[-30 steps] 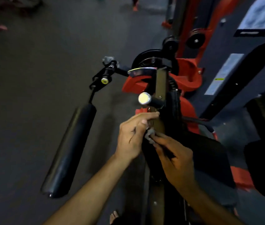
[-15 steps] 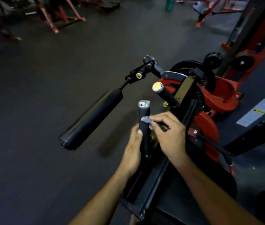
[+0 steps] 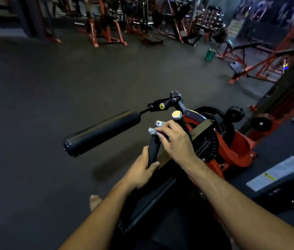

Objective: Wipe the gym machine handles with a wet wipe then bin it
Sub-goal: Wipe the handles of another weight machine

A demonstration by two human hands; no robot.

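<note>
Gripping low on the near handle [image 3: 153, 147], the left hand [image 3: 139, 173] has its fingers and thumb curled round the black foam close to where that handle meets the frame, steadying it. Taking the near handle as the landmark and moving from left to right: well to its left lies the long padded roller [image 3: 101, 131], jutting out over the dark floor [image 3: 34, 105] and touched by neither hand. On the handle's upper end, just under its metal cap, sits the wet wipe [image 3: 152, 131], a small pale wad pinched in the fingertips of the right hand [image 3: 176, 139], which arches over the top of the handle from its right side. So the wipe is touching the upper part of the handle, above the left hand and apart from it. Just to the right of the landmark and a little beyond it stands the second handle [image 3: 181, 121], also capped in metal, with the red machine body [image 3: 232, 147] further right.

Wiping of the near handle looks to be in hand, at its top. Next, as I judge it, the wad should be drawn down the foam toward the left hand, which must then shift away; the second handle follows. No bin can be seen.
</note>
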